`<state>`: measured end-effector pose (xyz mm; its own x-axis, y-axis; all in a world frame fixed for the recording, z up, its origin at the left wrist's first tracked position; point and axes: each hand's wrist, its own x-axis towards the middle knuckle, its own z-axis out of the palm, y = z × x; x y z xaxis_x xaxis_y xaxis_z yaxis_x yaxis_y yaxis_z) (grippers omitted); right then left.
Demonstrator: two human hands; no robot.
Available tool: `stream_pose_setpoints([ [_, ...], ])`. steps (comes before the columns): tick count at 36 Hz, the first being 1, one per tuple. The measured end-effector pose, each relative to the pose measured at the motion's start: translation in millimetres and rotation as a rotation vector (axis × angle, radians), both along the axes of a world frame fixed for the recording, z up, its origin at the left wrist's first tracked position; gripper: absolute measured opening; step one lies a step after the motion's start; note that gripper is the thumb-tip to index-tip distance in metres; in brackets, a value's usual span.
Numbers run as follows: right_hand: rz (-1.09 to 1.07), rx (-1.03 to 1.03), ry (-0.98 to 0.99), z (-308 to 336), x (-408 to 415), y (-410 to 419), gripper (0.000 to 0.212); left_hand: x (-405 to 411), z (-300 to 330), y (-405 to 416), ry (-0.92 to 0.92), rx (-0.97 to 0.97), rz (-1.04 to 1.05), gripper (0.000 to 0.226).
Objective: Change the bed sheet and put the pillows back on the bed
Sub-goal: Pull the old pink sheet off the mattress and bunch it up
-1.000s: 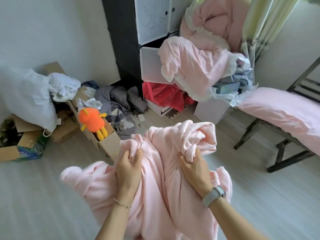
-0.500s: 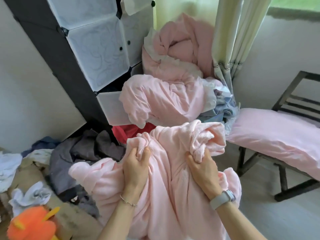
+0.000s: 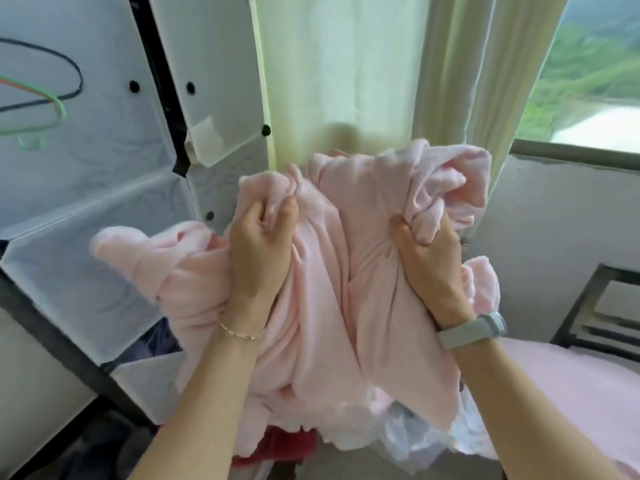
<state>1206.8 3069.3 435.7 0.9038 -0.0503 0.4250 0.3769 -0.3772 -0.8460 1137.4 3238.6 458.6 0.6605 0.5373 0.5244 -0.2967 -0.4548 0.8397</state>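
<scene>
1. Head view, central subject: we hold a bundled pink sheet (image 3: 322, 289) raised in front of us at chest level, before the pale curtain (image 3: 339, 64); its lower folds hang toward a heap of laundry (image 3: 408, 441) below.
2. Left hand (image 3: 259, 251): the fingers are curled into a fist round a gathered ridge of the cloth near its upper left edge. A thin bracelet (image 3: 242, 332) circles the wrist.
3. Right hand (image 3: 426, 258): the fingers are clenched on a bunched fold at the upper right. A pale watch (image 3: 474, 332) sits on the wrist.
4. Handling, as we judge it: the fabric looks soft, fleecy and limp, light for its bulk, neither slippery nor fragile. It will sag and trail wherever unsupported, so we would take hold at an edge or corner with the hands well apart, rather than in the crumpled middle.
5. Surroundings: a panelled plastic wardrobe (image 3: 104, 220) stands to the left, with hangers (image 3: 52, 98) showing behind a translucent door; a window (image 3: 588, 74) lies to the upper right; a pink pillow (image 3: 568, 393) lies at the lower right, beside a dark chair frame (image 3: 585, 296).
</scene>
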Motion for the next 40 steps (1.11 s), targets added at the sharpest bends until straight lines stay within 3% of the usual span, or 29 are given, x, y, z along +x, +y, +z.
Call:
stream_pose_setpoints([
  [5, -0.078, -0.020, -0.052, 1, 88, 52, 0.039, 103, -3, 51, -0.031, -0.087, -0.108, 0.029],
  [8, -0.098, -0.129, 0.162, -28, 141, 85, 0.049, 168, -40, 83, 0.077, -0.055, -0.137, 0.032],
  [11, -0.064, -0.368, 0.403, -76, 186, 110, 0.059, 232, -109, 115, 0.370, 0.029, -0.175, 0.018],
  [14, -0.006, -0.537, 0.589, -142, 204, 126, 0.075, 267, -183, 127, 0.905, 0.376, -0.298, 0.055],
  [16, 0.036, -0.604, 0.697, -185, 202, 132, 0.078, 270, -222, 130, 1.155, 0.603, -0.442, 0.083],
  [18, 0.044, -0.666, 0.774, -215, 195, 133, 0.072, 269, -247, 130, 1.204, 0.721, -0.549, 0.105],
  [23, 0.091, -0.721, 0.796, -235, 191, 126, 0.065, 277, -276, 131, 1.146, 0.880, -0.490, 0.110],
  [26, 0.083, -0.699, 0.764, -237, 192, 122, 0.066, 275, -286, 129, 1.099, 0.813, -0.410, 0.102],
  [30, 0.043, -0.570, 0.646, -239, 176, 110, 0.060, 261, -275, 119, 0.992, 0.673, -0.275, 0.063],
  [34, -0.039, -0.337, 0.583, -231, 126, 87, 0.047, 216, -258, 106, 0.690, 0.366, -0.249, 0.045],
  [38, -0.112, -0.188, 0.819, -227, 57, 60, 0.031, 155, -247, 79, 0.852, 0.054, -0.398, 0.014],
  [40, -0.152, -0.136, 0.902, -232, 18, 44, 0.030, 129, -255, 60, 0.935, 0.027, -0.553, 0.008],
])
